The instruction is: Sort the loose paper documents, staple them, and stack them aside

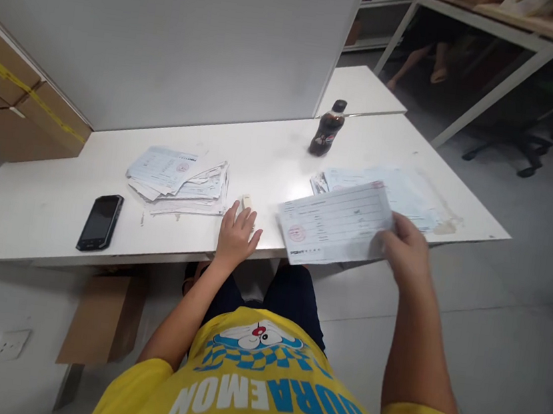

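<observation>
My right hand point(405, 250) grips the right edge of a printed paper slip point(338, 221) with a red stamp, lifted above the desk's front edge. Behind and partly under that slip lie other pale-blue papers point(404, 192). My left hand point(237, 234) rests on the desk with its fingers spread. Just beyond its fingertips is a small whitish block point(247, 201), perhaps an eraser; I cannot tell if they touch. Left of this hand sits an untidy stack of similar slips point(179, 175), the top one bearing a red stamp.
On the white desk point(262, 158) a cola bottle point(327, 129) stands upright near the back, and a black phone point(100, 222) lies at the left front. Cardboard boxes point(23, 95) stand at the far left; another box point(101, 320) is below. A person's legs point(420, 63) show under another table.
</observation>
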`<state>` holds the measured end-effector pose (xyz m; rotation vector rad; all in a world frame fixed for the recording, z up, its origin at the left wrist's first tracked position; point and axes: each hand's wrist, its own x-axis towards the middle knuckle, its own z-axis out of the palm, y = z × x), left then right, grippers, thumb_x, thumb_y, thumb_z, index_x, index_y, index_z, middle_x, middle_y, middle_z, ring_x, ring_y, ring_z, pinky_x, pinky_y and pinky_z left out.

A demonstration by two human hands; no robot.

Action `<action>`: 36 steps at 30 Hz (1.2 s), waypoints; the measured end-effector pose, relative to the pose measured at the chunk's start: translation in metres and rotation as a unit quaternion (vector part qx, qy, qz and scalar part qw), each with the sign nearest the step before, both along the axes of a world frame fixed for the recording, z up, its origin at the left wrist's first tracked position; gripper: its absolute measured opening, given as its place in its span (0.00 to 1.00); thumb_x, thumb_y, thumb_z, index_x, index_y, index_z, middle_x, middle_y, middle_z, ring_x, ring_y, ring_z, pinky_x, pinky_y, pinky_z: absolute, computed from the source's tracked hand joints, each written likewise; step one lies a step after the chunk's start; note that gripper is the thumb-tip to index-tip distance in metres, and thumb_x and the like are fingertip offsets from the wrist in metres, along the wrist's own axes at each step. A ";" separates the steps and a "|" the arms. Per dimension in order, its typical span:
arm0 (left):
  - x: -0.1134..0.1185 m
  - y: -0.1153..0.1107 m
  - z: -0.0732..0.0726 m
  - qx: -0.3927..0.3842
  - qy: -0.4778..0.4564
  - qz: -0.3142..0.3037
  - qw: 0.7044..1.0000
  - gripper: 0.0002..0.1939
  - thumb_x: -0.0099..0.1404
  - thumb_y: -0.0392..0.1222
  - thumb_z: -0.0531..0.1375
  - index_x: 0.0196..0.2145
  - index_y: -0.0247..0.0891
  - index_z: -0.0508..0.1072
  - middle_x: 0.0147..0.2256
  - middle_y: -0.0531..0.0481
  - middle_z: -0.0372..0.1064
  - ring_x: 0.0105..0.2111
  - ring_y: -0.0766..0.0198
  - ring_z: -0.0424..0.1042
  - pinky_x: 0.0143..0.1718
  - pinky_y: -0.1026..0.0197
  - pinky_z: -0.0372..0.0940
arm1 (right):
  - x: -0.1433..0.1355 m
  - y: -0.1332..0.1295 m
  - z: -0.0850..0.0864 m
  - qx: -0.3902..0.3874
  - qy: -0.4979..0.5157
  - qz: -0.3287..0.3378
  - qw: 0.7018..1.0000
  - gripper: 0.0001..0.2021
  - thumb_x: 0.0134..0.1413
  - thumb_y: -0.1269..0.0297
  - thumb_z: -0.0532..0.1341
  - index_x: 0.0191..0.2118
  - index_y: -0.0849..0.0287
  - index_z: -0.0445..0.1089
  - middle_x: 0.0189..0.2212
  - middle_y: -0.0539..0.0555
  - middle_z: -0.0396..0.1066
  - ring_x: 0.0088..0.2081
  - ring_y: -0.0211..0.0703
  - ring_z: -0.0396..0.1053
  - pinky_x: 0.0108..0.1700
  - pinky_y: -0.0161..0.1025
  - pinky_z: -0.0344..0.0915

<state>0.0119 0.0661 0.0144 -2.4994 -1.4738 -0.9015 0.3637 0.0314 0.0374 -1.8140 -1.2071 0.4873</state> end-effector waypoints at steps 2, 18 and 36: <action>0.002 0.004 0.001 -0.001 0.004 0.023 1.000 0.25 0.69 0.48 0.54 0.58 0.33 0.66 0.60 0.36 0.63 0.66 0.42 0.50 0.62 0.41 0.53 | 0.029 0.021 0.013 -0.032 -0.056 -0.068 0.996 0.27 0.46 0.66 0.54 0.54 0.55 0.70 0.41 0.55 0.74 0.42 0.50 0.70 0.45 0.47 0.66; 0.008 -0.007 -0.004 -0.062 -0.027 0.056 0.996 0.25 0.70 0.48 0.52 0.60 0.33 0.63 0.62 0.35 0.60 0.69 0.41 0.42 0.66 0.37 0.45 | 0.010 0.074 -0.017 0.091 -0.239 -0.011 0.967 0.23 0.59 0.61 0.51 0.55 0.66 0.68 0.64 0.69 0.56 0.67 0.67 0.45 0.65 0.66 0.43; -0.173 0.087 0.016 -0.142 0.040 0.254 0.956 0.25 0.71 0.43 0.47 0.60 0.26 0.62 0.64 0.33 0.56 0.66 0.48 0.52 0.66 0.44 0.50 | -0.139 0.059 -0.062 0.063 -0.242 0.279 0.927 0.24 0.63 0.57 0.49 0.60 0.60 0.63 0.61 0.62 0.63 0.63 0.57 0.59 0.62 0.58 0.58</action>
